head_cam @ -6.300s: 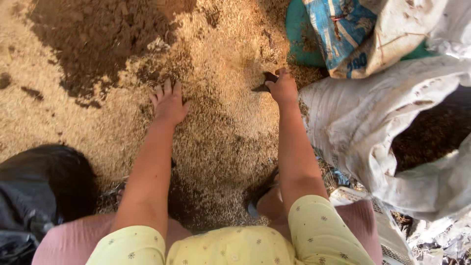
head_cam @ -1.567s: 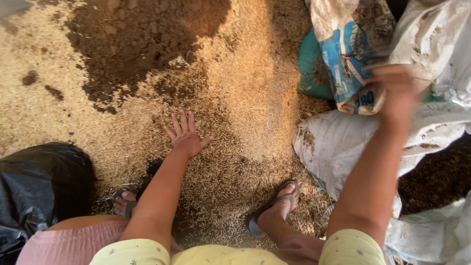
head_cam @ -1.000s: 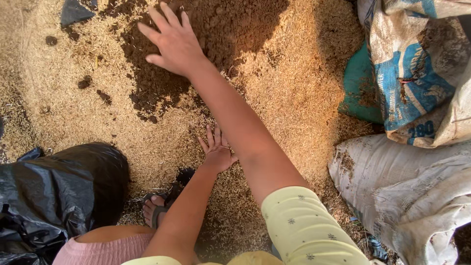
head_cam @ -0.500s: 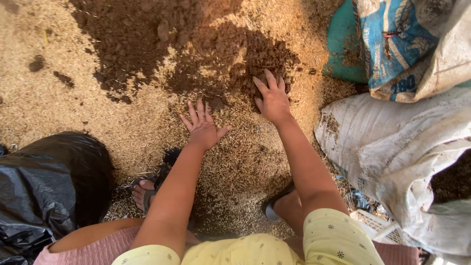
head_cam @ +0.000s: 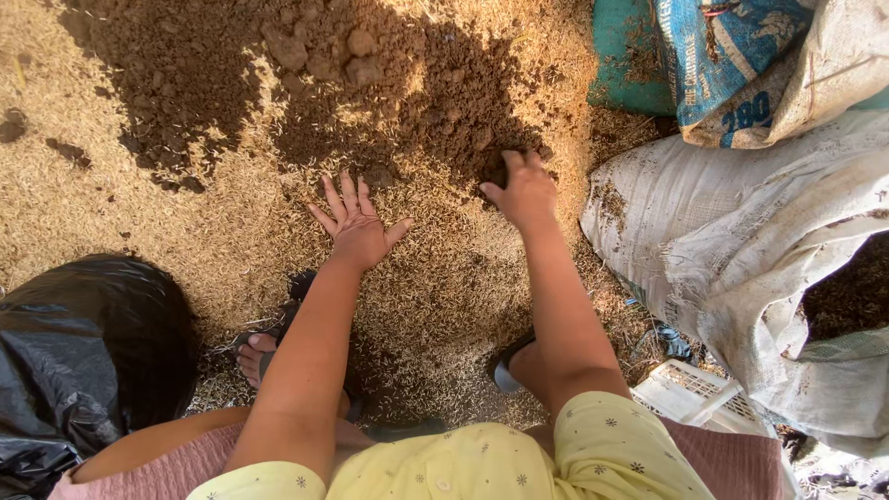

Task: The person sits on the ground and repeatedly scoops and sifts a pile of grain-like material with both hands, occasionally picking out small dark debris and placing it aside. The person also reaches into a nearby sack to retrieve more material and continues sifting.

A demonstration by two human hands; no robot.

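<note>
At the centre of the frame the left hand [head_cam: 356, 227] lies flat with fingers spread on the pale husk layer [head_cam: 139, 213]. Just right of it, the right hand [head_cam: 523, 190] curls its fingers into the dark soil [head_cam: 417, 83], which spreads across the upper middle. A white sack [head_cam: 704, 222] lies at right, a black plastic bag [head_cam: 83, 352] at lower left.

ground [head_cam: 111, 213] strewn with pale husks [head_cam: 435, 296], dark soil heap [head_cam: 370, 83], white sacks [head_cam: 741, 241], black bag [head_cam: 83, 352]
</note>
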